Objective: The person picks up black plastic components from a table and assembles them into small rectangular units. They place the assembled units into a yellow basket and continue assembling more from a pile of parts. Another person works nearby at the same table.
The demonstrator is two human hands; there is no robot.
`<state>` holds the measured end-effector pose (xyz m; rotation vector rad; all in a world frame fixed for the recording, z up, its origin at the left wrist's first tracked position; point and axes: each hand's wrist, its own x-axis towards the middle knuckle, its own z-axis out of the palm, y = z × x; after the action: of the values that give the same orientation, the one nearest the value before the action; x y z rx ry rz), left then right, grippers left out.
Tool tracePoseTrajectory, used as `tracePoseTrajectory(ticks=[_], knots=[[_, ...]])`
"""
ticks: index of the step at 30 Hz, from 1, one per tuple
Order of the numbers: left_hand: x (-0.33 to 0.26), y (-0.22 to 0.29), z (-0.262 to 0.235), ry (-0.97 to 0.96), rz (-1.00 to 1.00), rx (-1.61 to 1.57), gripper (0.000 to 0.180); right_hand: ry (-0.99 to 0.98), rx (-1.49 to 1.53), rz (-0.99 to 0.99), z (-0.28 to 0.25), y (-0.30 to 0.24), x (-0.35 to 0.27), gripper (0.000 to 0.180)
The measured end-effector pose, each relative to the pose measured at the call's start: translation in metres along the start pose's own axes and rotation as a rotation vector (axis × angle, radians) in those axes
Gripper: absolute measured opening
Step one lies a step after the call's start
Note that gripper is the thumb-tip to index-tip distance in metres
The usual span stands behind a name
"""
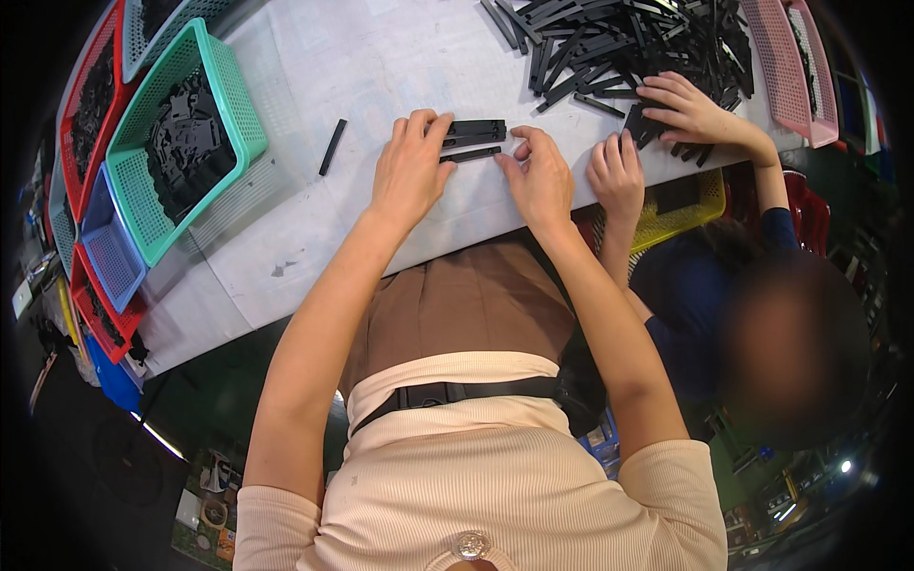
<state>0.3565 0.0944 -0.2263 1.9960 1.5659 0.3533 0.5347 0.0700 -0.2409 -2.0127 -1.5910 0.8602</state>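
Observation:
Several flat black plastic strips (476, 131) lie side by side in a small stack on the white-covered table, running left to right between my hands. My left hand (411, 169) is closed around their left ends, its fingers along the far side and its thumb at the near side. The nearest strip (471, 154) lies slightly apart from the others. At its right end, my right hand (540, 181) is curled with thumb and forefinger close together on the tip. A single black strip (332, 147) lies alone to the left of my left hand.
A large pile of black strips (609, 48) covers the far right, where a co-worker's hands (681, 114) handle some. Left stand a green basket (249, 114) of black pieces, red baskets (71, 143) and a blue one (114, 238). A pink basket (795, 86) is far right, a yellow basket (700, 214) below the table edge.

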Motion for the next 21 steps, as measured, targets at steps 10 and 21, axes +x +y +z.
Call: tracePoseTrajectory(ticks=[10,21], knots=[[0.002,-0.005,0.009,0.047,-0.023,-0.126,0.041,-0.042,0.092,-0.039,0.002,-0.004,-0.002,0.044],[-0.001,-0.007,0.011,0.051,-0.081,-0.257,0.045,0.192,-0.045,-0.032,-0.016,-0.007,0.05,0.028]])
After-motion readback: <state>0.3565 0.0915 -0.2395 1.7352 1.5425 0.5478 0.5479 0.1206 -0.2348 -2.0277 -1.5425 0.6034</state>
